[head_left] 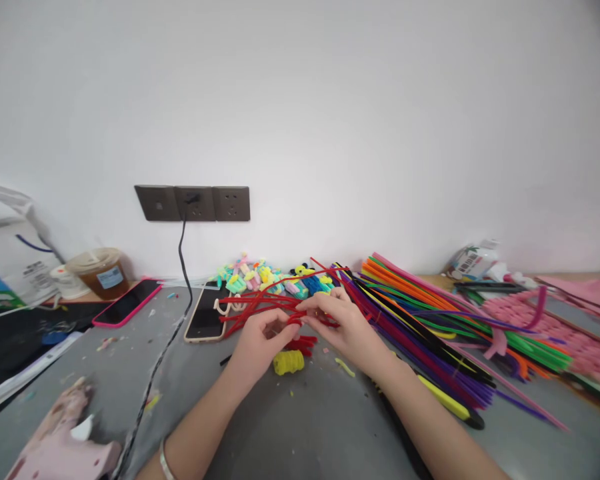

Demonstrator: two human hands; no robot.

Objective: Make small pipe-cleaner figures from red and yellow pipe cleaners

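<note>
Both hands meet at the middle of the table over red pipe cleaners. My left hand (pixel 267 335) is closed in a pinch on a red pipe cleaner (pixel 294 321). From the other side my right hand (pixel 341 327) also pinches it, fingertips close to the left ones. More loose red pipe cleaners (pixel 260 301) spread behind the hands. Just below the fingertips lies a yellow coiled piece (pixel 289 362), with short red pieces (pixel 307 345) beside it. Small multicoloured pipe-cleaner figures (pixel 250 275) are heaped against the wall.
A big bundle of coloured pipe cleaners (pixel 430 333) lies right, near a yellow-black tool (pixel 450 403). Two phones (pixel 207 313) (pixel 127 303), a drink cup (pixel 100 272) and a black cable (pixel 167 347) are on the left. A pink glue gun (pixel 65 447) sits front left.
</note>
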